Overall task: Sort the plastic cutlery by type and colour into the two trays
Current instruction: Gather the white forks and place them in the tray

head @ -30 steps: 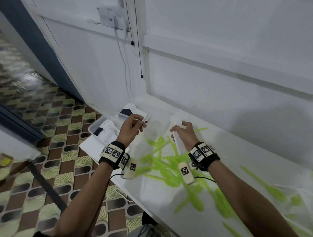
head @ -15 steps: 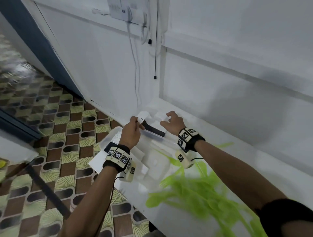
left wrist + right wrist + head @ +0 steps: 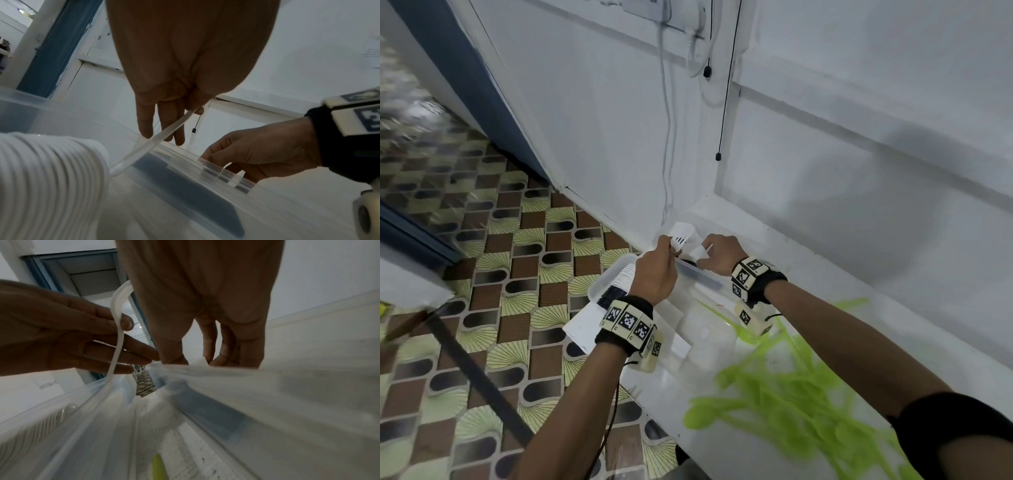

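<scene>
My left hand pinches a few white plastic forks by their handles, tines up, above the far end of a clear tray. In the right wrist view the same forks run between its thumb and fingers. My right hand is beside it and pinches a small white cutlery piece at the tray's far rim; its type is hidden. A stack of white cutlery lies in the tray. Loose green cutlery is piled on the white table.
A second clear tray sits between the first tray and the green pile. The white wall with hanging cables rises just behind the hands. The table's left edge drops to a patterned tile floor.
Both hands have moved left, from above the green pile to the far end of the clear tray, each still holding white cutlery. The head view has turned left with them.
</scene>
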